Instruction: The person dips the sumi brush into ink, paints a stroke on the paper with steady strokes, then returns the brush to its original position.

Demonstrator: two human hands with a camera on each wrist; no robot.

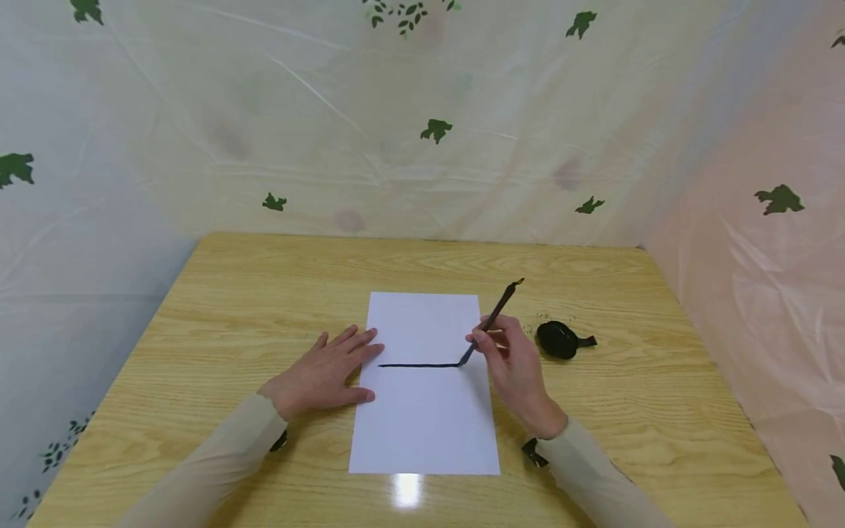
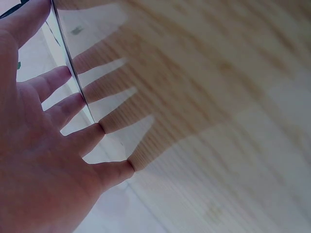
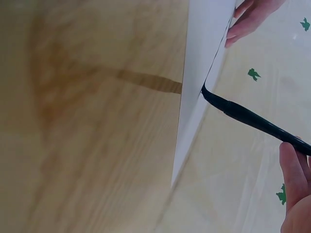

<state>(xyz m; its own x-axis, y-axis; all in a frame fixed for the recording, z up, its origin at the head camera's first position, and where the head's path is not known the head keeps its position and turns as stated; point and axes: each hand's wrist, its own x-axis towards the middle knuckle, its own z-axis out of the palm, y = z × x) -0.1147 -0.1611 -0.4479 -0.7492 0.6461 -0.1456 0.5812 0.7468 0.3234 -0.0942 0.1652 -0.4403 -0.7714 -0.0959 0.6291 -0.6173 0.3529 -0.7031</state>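
paper (image 1: 425, 411) mid-table, black stroke across it | left hand (image 1: 323, 374) flat, fingers spread, on paper's left edge | right hand (image 1: 515, 370) pinches brush (image 1: 491, 320), tip on paper | ink dish (image 1: 557, 339) right of paper, head view only

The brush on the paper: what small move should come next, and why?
Probably lift the brush straight up. The black line already runs nearly to the right edge of the paper, the right hand pinches the brush there, and the left hand holds the sheet flat.
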